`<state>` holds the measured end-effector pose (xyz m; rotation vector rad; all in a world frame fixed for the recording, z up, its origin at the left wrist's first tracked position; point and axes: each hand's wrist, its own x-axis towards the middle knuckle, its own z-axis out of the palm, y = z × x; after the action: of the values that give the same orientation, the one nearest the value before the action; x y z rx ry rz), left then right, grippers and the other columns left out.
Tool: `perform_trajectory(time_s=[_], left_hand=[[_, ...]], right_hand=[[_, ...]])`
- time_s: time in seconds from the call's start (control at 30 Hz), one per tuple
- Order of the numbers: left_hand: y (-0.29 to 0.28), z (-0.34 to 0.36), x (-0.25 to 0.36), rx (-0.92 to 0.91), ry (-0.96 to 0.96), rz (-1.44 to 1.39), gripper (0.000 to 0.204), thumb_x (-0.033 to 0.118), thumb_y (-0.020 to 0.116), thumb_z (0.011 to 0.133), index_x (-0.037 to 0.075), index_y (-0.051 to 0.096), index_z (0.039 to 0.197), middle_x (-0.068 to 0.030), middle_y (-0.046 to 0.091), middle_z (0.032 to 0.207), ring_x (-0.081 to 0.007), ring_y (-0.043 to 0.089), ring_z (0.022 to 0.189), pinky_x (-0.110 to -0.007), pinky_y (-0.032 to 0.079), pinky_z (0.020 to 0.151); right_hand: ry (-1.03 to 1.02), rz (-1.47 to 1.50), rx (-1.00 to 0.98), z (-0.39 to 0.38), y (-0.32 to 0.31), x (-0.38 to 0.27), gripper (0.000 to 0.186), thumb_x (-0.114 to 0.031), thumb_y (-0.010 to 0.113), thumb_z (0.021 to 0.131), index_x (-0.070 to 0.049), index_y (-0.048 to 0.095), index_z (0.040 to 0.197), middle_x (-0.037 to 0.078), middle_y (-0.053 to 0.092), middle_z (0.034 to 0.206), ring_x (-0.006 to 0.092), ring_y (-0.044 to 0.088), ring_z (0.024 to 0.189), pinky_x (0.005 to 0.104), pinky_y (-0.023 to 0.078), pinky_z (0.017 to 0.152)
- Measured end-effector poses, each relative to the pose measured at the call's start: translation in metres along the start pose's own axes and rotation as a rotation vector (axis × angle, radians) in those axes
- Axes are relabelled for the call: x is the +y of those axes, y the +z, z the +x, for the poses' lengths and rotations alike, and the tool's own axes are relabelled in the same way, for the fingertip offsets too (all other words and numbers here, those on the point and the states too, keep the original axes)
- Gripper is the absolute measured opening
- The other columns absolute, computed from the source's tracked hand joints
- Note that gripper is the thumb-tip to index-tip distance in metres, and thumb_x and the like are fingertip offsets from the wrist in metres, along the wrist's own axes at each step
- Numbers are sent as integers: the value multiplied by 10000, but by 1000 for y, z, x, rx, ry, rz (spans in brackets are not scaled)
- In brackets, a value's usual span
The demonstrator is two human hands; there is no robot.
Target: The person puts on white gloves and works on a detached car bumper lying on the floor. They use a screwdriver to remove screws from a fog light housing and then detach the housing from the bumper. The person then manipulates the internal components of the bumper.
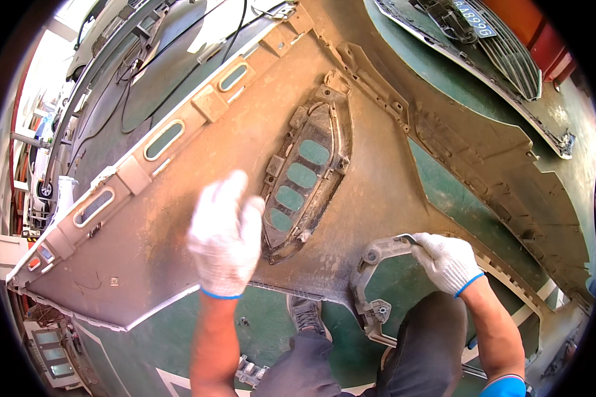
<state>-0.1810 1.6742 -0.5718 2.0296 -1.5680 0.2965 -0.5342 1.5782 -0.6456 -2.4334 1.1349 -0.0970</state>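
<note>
The bumper cover (384,192), across the frame's centre, seems to be steadied, its rim (389,247) pinched at lower right by the right hand (447,263). The left hand (225,238), blurred, is held spread; a second grip is probably required.

Bumper panel (377,198) across mid-frame, floor (261,317) beneath. Vent frame (338,167) on panel, frame centre. Left hand (225,235) over panel, left of vent frame's lower end. Right hand (447,261) lower right of centre, at upper right end of bracket (361,281); bracket at panel's lower edge. Grille (513,59) upper right, beyond panel. Shoe (306,314) bottom centre, between forearms.
</note>
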Motion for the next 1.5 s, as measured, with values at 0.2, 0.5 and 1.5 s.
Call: perform_trajectory(time_s=[0.2, 0.5, 1.5], left_hand=[[-26, 141, 15, 193, 322, 195, 427, 316, 715, 972, 14, 706, 1273, -211, 721, 1247, -360, 700, 1154, -432, 546, 983], [7, 184, 4, -260, -15, 370, 420, 475, 635, 985, 58, 673, 1015, -227, 733, 936, -450, 696, 944, -551, 525, 830], [12, 172, 3, -37, 20, 96, 174, 193, 728, 968, 58, 757, 1073, -177, 756, 930, -359, 748, 823, -432, 596, 746]], right_hand=[[-91, 24, 109, 35, -17, -13, 173, -241, 656, 1011, -124, 708, 1127, 124, 704, 829, 334, 710, 744, 445, 542, 643], [-135, -294, 291, 138, -67, -39, 126, -218, 675, 993, -97, 707, 977, 131, 689, 809, 345, 704, 737, 446, 540, 645], [-201, -701, 172, 248, -74, -89, 311, -354, 671, 994, -100, 635, 817, 124, 671, 683, 338, 711, 621, 457, 514, 508]])
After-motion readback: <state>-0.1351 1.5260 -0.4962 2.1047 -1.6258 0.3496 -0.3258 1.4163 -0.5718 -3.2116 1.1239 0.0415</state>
